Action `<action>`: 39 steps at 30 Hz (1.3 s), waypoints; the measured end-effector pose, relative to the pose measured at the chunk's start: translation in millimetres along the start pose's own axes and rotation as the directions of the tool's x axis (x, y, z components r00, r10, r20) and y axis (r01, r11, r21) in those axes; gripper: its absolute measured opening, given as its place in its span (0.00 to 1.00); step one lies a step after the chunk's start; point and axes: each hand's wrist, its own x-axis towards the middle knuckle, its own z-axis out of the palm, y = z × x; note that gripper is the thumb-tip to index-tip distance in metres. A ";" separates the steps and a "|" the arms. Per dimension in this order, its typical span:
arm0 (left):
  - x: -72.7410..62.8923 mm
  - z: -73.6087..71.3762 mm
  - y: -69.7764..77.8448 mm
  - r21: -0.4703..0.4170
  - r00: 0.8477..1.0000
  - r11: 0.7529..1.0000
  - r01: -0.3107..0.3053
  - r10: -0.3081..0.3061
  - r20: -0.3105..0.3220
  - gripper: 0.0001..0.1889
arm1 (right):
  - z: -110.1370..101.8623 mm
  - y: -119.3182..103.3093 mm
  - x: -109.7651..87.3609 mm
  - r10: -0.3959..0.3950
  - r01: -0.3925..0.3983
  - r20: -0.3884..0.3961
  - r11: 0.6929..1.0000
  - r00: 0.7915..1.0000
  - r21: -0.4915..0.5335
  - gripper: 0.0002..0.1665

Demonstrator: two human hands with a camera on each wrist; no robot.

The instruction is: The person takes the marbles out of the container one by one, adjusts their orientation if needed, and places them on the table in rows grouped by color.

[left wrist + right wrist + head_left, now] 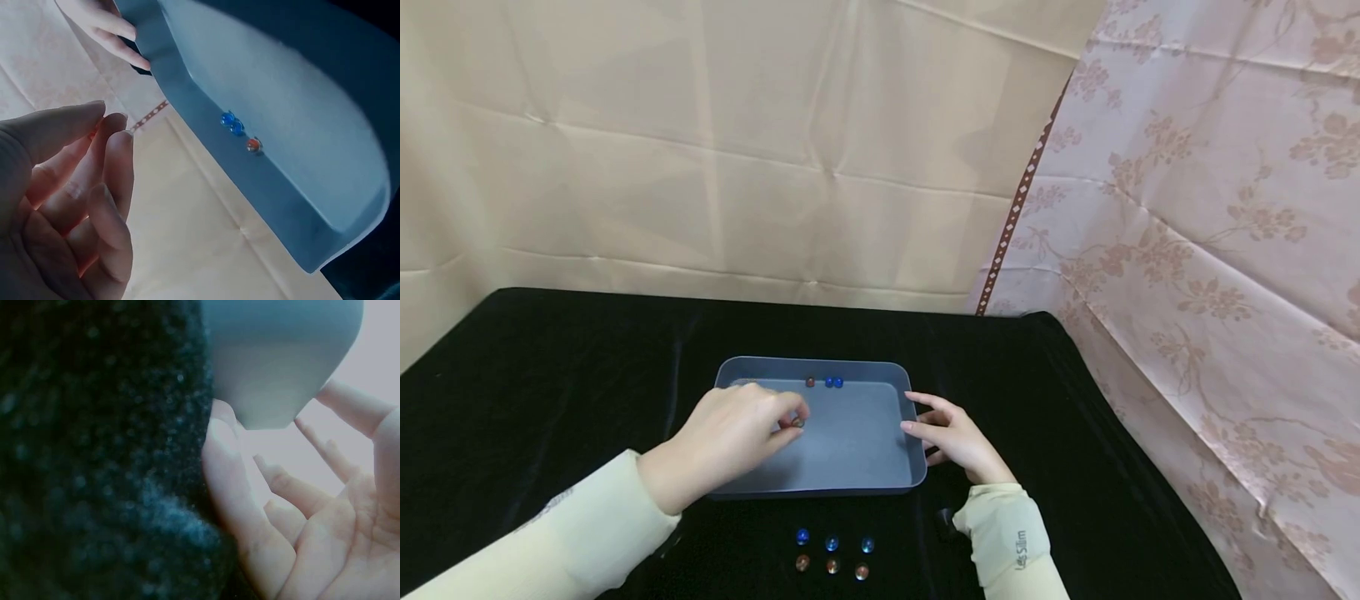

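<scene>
My left hand (730,429) is over the left half of a blue-grey tray (857,442). Between thumb and fingertips it pinches a small marble (797,422); the left wrist view shows only an orange glint of it. Inside the tray, along its far wall, lie two blue marbles (834,382) side by side and an orange-brown marble (810,382) just left of them. At the tray's right side, my right hand (951,437) touches the rim with spread, fairly straight fingers. The right wrist view has its fingers (228,469) around the tray's outer corner.
In front of the tray, on the black cloth (587,375), lie a row of three blue marbles (832,543) and, nearer, a row of three orange-brown marbles (832,566). A small dark object (946,521) sits beside the right sleeve. Cream (760,167) and floral (1187,208) curtains hang behind.
</scene>
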 end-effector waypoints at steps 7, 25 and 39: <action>-11.3 -2.6 5.5 -0.035 0.998 0.997 -0.068 0.068 0.003 0.04 | 1.1 0.8 -0.5 -0.008 0.008 -0.001 1.000 1.000 0.001 0.31; -34.8 0.8 2.1 -0.079 0.997 0.994 -0.077 0.077 -0.011 0.03 | 0.7 0.0 0.3 -0.010 0.010 0.005 1.000 1.000 -0.009 0.33; -54.2 16.6 1.0 -0.139 0.994 0.985 -0.102 0.105 0.009 0.03 | 0.1 0.1 -0.5 -0.009 0.009 0.004 1.000 1.000 -0.018 0.33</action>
